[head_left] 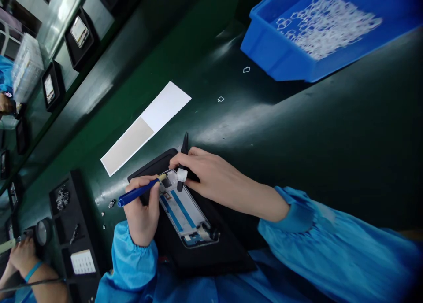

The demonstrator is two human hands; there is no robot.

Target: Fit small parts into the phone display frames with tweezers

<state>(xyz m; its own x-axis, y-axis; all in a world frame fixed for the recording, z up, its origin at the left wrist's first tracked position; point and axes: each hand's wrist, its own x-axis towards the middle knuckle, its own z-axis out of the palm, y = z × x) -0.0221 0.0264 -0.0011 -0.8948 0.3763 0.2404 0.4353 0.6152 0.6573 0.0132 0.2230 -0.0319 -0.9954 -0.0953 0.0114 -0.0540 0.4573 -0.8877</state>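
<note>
An opened phone housing [185, 210] with two blue strips lies in a black tray [198, 267] before me. My left hand [142, 212] is closed around a blue pen-shaped tool [137, 193], its pale yellow tip at the housing's upper end. In my right hand [211, 177] are black tweezers [185, 145]. Their pointed tips face away from me, and the other end, with a white wrapping [181, 175], is over the housing's upper edge. Fingers hide part of the tweezers. I cannot tell whether the pen's tip touches the housing.
A blue bin [274, 52] of small white frames stands at upper right, with two loose white frames [220, 99] nearby. Beyond the tray lies a white paper strip [165, 105]. At left are a compartmented black tray [77, 184], a co-worker's hands [24, 252] and a conveyor with phone trays [81, 38].
</note>
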